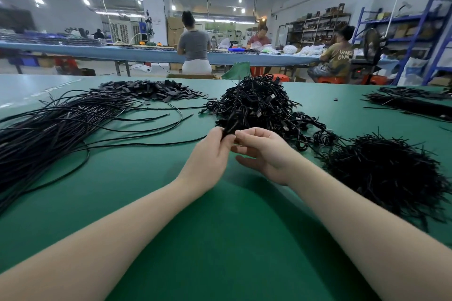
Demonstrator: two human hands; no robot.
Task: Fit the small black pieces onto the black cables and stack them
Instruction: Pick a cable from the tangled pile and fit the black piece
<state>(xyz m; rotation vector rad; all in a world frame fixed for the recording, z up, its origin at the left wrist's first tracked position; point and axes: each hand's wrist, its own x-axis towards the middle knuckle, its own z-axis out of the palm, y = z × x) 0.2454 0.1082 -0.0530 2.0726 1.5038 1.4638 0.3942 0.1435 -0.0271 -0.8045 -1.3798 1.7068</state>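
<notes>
Single head view, wide-angle, looking forward and down over green table [220,239]; workshop behind.

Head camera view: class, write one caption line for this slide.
Left hand and right hand pinch a black piece over the green table, between loose cables and a tangled cable heap.

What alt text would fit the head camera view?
Two bare hands, left hand and right hand, hold a black piece over a green table. Long black cables lie left, a tangled cable pile ahead.
</notes>
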